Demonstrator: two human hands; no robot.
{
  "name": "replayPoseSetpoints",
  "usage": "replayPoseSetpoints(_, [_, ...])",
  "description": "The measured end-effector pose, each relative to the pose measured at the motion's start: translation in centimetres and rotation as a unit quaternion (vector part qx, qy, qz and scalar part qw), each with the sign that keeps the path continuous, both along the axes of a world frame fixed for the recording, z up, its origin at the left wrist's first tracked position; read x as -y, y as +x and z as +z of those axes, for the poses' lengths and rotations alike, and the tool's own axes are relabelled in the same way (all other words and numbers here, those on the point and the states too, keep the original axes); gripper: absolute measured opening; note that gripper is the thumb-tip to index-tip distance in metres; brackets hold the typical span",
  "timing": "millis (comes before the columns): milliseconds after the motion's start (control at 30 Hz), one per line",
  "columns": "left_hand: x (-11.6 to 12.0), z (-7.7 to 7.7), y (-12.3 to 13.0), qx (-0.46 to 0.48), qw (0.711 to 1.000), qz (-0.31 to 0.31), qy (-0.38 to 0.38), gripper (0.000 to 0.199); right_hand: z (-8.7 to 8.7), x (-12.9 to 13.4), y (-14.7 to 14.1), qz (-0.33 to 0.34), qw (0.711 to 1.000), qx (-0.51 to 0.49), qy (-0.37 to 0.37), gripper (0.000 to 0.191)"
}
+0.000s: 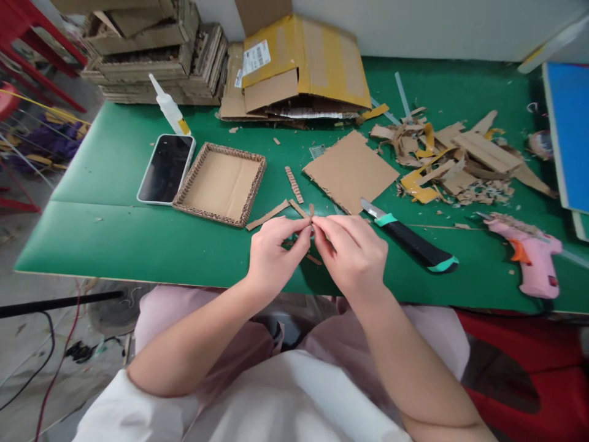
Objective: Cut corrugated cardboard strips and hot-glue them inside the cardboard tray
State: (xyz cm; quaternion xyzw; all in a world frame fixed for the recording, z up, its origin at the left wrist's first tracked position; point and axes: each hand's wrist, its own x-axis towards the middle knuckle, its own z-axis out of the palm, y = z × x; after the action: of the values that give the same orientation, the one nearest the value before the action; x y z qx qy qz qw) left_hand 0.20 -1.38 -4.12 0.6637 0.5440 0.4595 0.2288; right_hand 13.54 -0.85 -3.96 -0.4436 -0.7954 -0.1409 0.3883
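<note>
Just past the table's front edge, my left hand (275, 250) and my right hand (353, 248) meet, thumbs and fingertips pinched together. Between them is a small cardboard strip (311, 210), its upper end poking out above the fingers; the rest is hidden. Close by on the left lie a long thin strip (269, 215) and a short corrugated strip (294, 185). A shallow cardboard tray (209, 214) with corrugated walls sits further left. Beyond my right hand are a flat cardboard piece (352, 172) and a utility knife (414, 242) with its blade out.
A phone (166, 169) and a glue bottle (171, 110) are at left. Behind stand stacked cardboard pieces (151, 67) and a taped box (322, 61). Cardboard scraps (488, 153), a pink glue gun (529, 252) and a blue board (570, 135) occupy the right side.
</note>
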Motion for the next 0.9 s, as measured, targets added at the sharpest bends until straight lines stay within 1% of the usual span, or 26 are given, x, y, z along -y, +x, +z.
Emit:
replayPoseSetpoints(100, [-0.06,-0.16,0.01,-0.009,1.000,-0.004,0.025,0.014,-0.10,-0.04,-0.04,-0.001,1.000,0.004,0.005,0.010])
replayPoseSetpoints(167, [-0.08,-0.18,0.02,-0.008,1.000,-0.007,0.023,0.014,-0.18,-0.08,-0.08,-0.005,1.000,0.004,0.006,0.009])
replayPoseSetpoints(367, [-0.02,0.16,0.01,0.023,0.999,-0.010,-0.033,0.014,-0.21,-0.27,0.00,-0.004,1.000,-0.014,0.001,0.006])
replayPoseSetpoints(500, [-0.11,0.34,-0.04,0.064,0.996,-0.014,-0.057,0.014,-0.08,-0.36,0.23,0.023,0.999,-0.028,-0.021,0.009])
replayPoseSetpoints(600, [-0.18,0.24,-0.07,0.056,0.997,-0.017,-0.040,0.015,-0.01,-0.37,0.35,0.034,0.999,-0.026,-0.024,0.011])
replayPoseSetpoints(900, [-0.22,-0.27,-0.06,-0.007,0.999,-0.024,0.046,0.014,-0.05,-0.36,0.29,0.025,1.000,-0.007,-0.008,0.009])
